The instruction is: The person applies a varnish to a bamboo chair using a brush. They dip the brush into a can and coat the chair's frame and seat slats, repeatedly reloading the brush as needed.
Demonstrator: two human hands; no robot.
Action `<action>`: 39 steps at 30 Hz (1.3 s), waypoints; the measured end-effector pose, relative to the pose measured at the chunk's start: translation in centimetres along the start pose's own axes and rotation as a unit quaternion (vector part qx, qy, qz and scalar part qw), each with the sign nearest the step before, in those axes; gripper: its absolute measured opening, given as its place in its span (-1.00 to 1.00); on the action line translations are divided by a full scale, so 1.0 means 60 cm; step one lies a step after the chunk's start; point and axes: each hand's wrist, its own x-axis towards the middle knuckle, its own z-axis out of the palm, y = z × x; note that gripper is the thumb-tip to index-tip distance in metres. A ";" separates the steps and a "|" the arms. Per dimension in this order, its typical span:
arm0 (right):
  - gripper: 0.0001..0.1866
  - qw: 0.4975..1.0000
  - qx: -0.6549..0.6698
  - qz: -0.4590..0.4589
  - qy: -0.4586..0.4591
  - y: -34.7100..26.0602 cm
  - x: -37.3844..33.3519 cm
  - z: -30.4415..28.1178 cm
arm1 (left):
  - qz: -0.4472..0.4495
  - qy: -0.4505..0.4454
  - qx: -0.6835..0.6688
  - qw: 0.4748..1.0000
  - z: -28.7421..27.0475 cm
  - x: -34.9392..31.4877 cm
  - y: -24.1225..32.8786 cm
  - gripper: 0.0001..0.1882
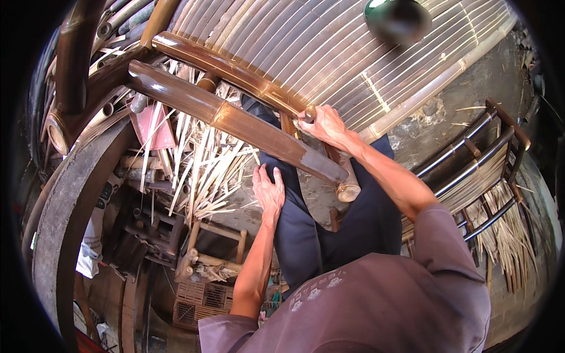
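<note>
My right hand (322,125) is closed round a brown, round-ended piece (310,113) at the near end of a glossy brown bamboo pole (226,70). Most of that piece is hidden by the fingers. My left hand (269,187) lies on my left thigh with its fingers stretched out, holding nothing. Between my arms a thick dark bamboo beam (235,122) slopes from the far left down over my knees. Under its near end shows the cut face of a paler bamboo pole (347,192). Beyond the poles spreads a slatted bamboo panel (294,41).
A green round object (376,17), its middle blurred, is on the panel. Pale bamboo strips (206,159) are heaped at left, by a curved grey concrete edge (65,212). A bamboo frame (471,159) stands at right. A small bamboo stool-like frame (218,247) is at lower left.
</note>
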 end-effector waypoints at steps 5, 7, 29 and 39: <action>-0.64 0.914 0.102 -0.393 -0.005 -0.001 0.021 -0.086 | 0.021 0.014 -0.012 1.000 -0.001 0.006 0.002 -0.46; -0.59 0.962 0.090 -0.228 -0.121 0.056 -0.044 -0.092 | 0.020 0.020 -0.005 1.000 0.001 0.005 0.004 -0.46; -0.70 0.993 0.083 0.059 -0.062 0.159 -0.204 -0.016 | 0.015 -0.011 0.014 1.000 0.016 0.005 0.009 -0.43; -0.66 0.983 0.068 0.151 -0.076 0.199 -0.207 -0.030 | 0.012 -0.025 0.006 1.000 0.005 0.004 0.020 -0.43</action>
